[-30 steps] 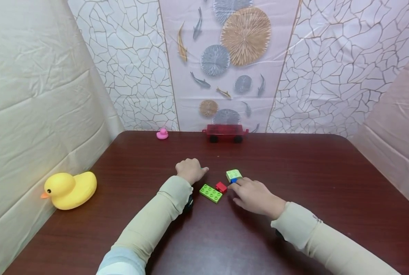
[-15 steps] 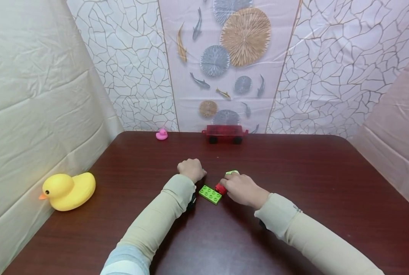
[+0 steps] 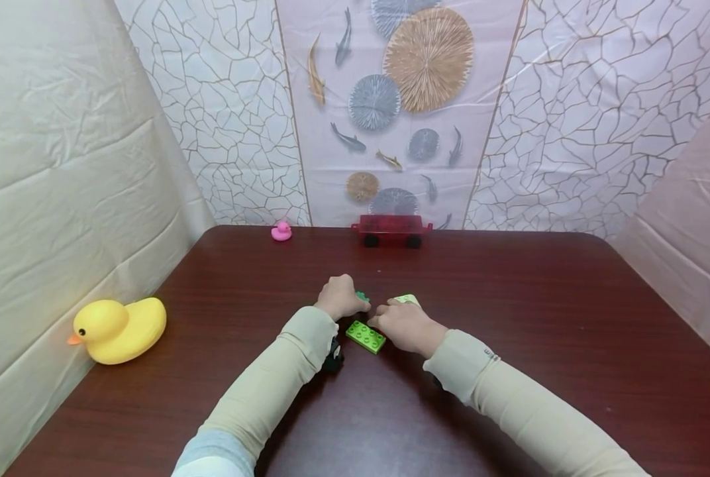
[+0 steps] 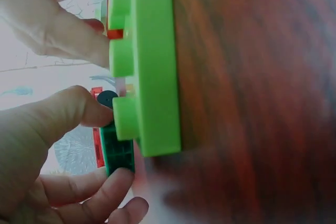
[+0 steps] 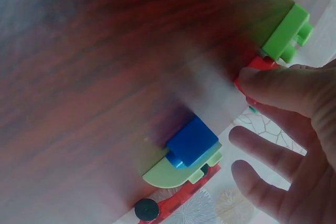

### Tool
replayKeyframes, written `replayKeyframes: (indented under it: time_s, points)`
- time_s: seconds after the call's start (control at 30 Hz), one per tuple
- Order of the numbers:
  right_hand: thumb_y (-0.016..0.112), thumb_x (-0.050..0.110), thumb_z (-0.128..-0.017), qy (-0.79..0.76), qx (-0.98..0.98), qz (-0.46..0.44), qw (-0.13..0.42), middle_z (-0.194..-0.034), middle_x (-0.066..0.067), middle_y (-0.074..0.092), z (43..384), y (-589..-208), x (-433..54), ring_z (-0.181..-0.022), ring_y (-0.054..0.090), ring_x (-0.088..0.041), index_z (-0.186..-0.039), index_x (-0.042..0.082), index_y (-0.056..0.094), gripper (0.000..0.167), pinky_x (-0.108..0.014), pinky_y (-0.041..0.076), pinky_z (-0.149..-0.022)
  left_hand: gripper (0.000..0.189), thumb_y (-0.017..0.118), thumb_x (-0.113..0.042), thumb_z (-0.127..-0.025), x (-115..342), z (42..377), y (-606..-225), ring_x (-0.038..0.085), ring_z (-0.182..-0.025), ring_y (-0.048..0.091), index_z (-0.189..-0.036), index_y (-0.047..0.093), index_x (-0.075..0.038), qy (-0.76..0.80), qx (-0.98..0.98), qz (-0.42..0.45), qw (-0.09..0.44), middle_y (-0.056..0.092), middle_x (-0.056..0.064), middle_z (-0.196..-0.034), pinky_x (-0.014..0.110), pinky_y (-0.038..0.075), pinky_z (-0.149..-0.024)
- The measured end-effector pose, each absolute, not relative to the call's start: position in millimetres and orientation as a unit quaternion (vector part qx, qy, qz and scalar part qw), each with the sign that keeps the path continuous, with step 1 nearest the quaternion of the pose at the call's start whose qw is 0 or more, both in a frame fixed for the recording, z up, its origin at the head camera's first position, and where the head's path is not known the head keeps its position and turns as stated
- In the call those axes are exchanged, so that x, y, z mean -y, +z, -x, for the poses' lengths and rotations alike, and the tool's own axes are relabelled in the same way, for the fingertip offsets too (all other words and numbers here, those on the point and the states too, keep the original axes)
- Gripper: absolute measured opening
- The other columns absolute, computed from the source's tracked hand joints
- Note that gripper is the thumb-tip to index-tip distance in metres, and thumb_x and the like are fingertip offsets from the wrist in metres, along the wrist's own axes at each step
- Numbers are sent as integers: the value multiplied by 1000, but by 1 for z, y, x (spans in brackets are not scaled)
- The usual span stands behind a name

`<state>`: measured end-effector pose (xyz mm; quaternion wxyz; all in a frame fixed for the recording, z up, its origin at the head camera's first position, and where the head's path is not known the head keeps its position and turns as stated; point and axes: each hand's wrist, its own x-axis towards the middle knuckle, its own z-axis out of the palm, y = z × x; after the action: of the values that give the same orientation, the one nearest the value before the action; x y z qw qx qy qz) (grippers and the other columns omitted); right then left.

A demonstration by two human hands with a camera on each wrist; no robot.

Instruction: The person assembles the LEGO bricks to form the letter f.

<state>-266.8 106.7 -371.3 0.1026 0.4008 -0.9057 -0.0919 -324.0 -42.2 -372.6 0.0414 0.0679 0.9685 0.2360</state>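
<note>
My left hand (image 3: pixel 340 297) pinches a dark green toy brick (image 4: pixel 118 153) between thumb and fingers, its hollow underside showing in the left wrist view. With thumb and forefinger, my right hand (image 3: pixel 410 326) pinches a small red toy brick (image 5: pixel 261 64), mostly covered in the head view. Between the hands lies a bright green studded toy brick (image 3: pixel 365 336), flat on the table and close to the red one. Beyond my right hand sit a pale green rounded brick (image 3: pixel 408 299) and a blue brick (image 5: pixel 192 141); the hand hides the blue one in the head view.
At the back of the dark wooden table (image 3: pixel 510 291) stands a clear red toy wagon (image 3: pixel 392 226) with black wheels. A small pink duck (image 3: pixel 281 231) is left of it. A large yellow duck (image 3: pixel 116 330) sits at the left edge. Patterned cloth hangs behind.
My right hand has moved left from beside the blue brick onto the red brick and taken hold of it. My left hand has shifted slightly right with the dark green brick.
</note>
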Motion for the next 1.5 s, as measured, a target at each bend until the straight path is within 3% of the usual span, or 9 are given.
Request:
replayKeyframes:
  time_s: [0.23, 0.47, 0.57, 0.9, 1.2, 1.5]
  points:
    - [63, 8, -74, -102, 913, -383, 98, -77, -1, 52, 268, -370, -108, -71, 51, -19, -85, 14, 62, 12, -33, 43, -51, 28, 70, -38, -67, 40, 319, -374, 15, -54, 50, -60, 60, -12, 216, -970, -95, 51, 55, -1, -57, 29, 40, -47]
    - [64, 8, -67, -81, 931, -347, 80, -67, 0, 49, 271, -360, -117, -65, 52, -19, -77, 9, 53, 16, -34, 41, -51, 32, 67, -46, -66, 40, 317, -373, 11, -67, 51, -83, 69, -19, 181, -976, -110, 43, 59, -8, -76, 35, 38, -63]
    - [63, 9, -66, -56, 935, -341, 82, -61, 3, 45, 273, -356, -121, -60, 49, -17, -73, 11, 48, 17, -32, 38, -47, 32, 66, -47, -67, 42, 317, -372, 11, -70, 51, -85, 70, -22, 180, -975, -121, 54, 60, -9, -78, 38, 36, -68]
    - [68, 22, -72, 31, 955, -294, 33, -66, 1, 49, 276, -347, -121, -58, 46, -13, -94, 6, 53, 31, -28, 41, -50, 33, 67, -46, -68, 57, 316, -376, 9, -75, 50, -93, 70, -26, 172, -967, -170, 82, 62, -13, -85, 37, 29, -68]
    - [70, 25, -73, 76, 958, -275, 24, -73, 3, 52, 278, -350, -109, -64, 47, -11, -97, 8, 56, 32, -26, 42, -56, 22, 66, -42, -70, 67, 309, -379, 13, -86, 51, -89, 70, -31, 131, -969, -198, 67, 61, -13, -95, 38, 29, -68]
    - [71, 24, -72, 97, 964, -246, 32, -80, -1, 54, 279, -342, -112, -70, 47, -15, -102, 9, 56, 37, -29, 44, -60, 33, 70, -39, -69, 58, 302, -374, 15, -91, 53, -99, 68, -25, 164, -963, -203, 72, 63, -12, -94, 39, 30, -70]
